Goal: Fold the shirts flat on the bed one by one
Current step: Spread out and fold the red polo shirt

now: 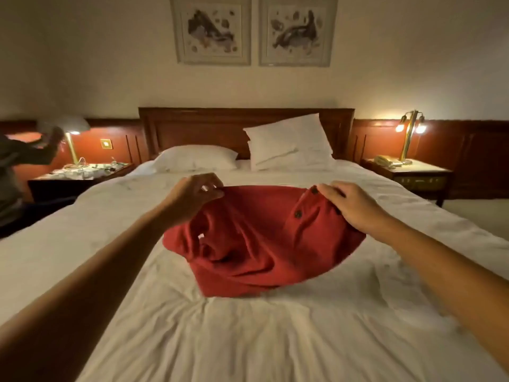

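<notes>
1. Reaching out over the bed [248, 340], I have both arms straight in front of me.
2. The shirt [256, 244] is red. It sits in the middle of the bed, right ahead of me and between my hands. Its top edge is up in the air. The rest hangs down in a lump and touches the bed on the side near me.
3. The raised edge runs from left to right, so the shirt lies wide across me. I think the next move is to lay it flat, and for that both ends must be pulled apart evenly.
4. My left hand [192, 194] pinches the left end of that edge with thumb and fingertips.
5. My right hand [349, 205] holds the right end, fingers curled over the cloth. Both hands are on the shirt, so neither one is nearer.
6. The buttons [298, 214] are dark and sit just beside my right hand, so I think the front faces up.
7. I cannot find the sleeves or the collar in the lump. The low edge of the shirt is blurry. My right thumb is hidden under the cloth.
</notes>
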`<state>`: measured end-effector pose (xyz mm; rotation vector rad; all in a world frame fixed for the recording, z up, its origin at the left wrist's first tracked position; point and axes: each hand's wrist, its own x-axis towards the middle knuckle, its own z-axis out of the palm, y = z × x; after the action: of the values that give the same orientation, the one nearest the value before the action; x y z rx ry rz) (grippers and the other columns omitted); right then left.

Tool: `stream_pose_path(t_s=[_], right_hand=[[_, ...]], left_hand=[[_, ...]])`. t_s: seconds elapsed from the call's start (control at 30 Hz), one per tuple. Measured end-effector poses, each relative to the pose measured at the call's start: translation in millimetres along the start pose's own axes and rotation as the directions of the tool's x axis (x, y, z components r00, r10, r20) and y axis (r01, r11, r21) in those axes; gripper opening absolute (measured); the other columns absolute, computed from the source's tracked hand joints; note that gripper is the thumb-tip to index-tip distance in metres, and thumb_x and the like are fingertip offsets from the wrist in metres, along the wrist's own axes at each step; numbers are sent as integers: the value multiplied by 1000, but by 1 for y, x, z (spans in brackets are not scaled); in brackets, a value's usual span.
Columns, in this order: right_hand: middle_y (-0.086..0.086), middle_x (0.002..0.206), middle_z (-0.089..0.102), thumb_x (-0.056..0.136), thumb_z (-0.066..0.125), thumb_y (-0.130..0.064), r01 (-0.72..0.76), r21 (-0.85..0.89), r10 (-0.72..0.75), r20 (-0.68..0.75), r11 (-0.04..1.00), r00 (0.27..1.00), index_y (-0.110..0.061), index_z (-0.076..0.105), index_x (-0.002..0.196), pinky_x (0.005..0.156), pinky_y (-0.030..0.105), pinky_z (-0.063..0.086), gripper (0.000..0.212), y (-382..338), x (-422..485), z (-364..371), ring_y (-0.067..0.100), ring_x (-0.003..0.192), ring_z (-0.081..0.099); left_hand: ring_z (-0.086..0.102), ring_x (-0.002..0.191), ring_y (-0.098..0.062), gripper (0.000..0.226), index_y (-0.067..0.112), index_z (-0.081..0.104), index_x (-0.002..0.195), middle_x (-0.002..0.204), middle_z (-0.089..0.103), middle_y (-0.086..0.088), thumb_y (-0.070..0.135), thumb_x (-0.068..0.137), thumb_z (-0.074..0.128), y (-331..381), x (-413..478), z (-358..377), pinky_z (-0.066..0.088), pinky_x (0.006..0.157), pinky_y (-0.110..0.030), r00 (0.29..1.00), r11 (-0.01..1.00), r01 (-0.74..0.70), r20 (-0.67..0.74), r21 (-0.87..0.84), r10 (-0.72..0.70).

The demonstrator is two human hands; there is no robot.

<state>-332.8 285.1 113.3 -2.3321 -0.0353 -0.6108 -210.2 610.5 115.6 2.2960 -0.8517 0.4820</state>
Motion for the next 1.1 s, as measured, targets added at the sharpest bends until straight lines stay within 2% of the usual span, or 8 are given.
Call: stream_pose_path(t_s=[0.17,0.33,0.53,0.67,0.77,0.87,1.0,1.1], right_hand=[[2,61,55,89,64,-55,-165,-493,429,491,854,758,-19,50,62,57,30,45,47,73,-91,24,16,56,57],[-12,101,63,78,45,-81,-124,-483,289,284,867,914,-37,60,94,81,34,49,49,106,-127,73,12,96,60],[-4,126,59,79,43,-82,44,-495,82,230,868,970,-38,34,136,95,41,45,73,115,-123,129,22,114,57],[-15,104,69,78,75,-55,-132,-133,173,371,982,912,-36,53,122,89,30,54,53,120,-106,125,5,97,66],[-21,90,68,74,81,-49,-118,-48,126,227,992,966,-33,65,99,75,8,45,34,126,-94,92,-13,86,62],[-15,81,70,67,67,-70,-140,-124,162,193,982,968,-31,67,89,72,12,45,45,133,-95,40,-10,78,62],[-11,84,72,69,46,-81,-220,-257,268,167,941,949,-30,72,89,86,38,53,61,153,-117,-25,9,85,67],[-2,77,70,67,30,-85,-223,-520,333,128,824,934,-28,72,79,79,39,54,72,154,-132,-40,17,77,65]], left_hand=[[62,81,-18,15,18,70,99,93,62,-1,22,87,76,-28,-71,79,49,72,-32,980,995,69,184,74,-81],[60,85,-16,51,20,62,104,96,63,3,65,81,68,-49,-113,146,51,73,-30,681,938,273,645,214,-346],[59,84,-15,22,21,64,103,91,64,3,40,92,67,-48,-120,158,45,76,-32,882,981,169,431,91,-192],[57,84,-20,29,14,62,93,87,63,-4,43,94,62,-28,-83,121,41,78,-34,913,978,150,360,146,-193],[56,92,-22,27,21,60,93,96,64,-3,48,94,61,-3,-50,90,40,88,-40,874,954,121,428,273,-233],[61,92,-20,19,24,65,94,99,67,-1,43,91,67,27,-24,77,51,85,-39,804,970,241,554,27,-215],[68,99,-18,23,16,68,112,106,72,-5,16,90,72,51,-1,106,52,89,-25,878,820,320,475,-475,-67],[64,109,-24,28,15,65,113,109,66,-5,15,87,75,39,-6,157,48,91,-28,904,930,239,413,-279,-108]])
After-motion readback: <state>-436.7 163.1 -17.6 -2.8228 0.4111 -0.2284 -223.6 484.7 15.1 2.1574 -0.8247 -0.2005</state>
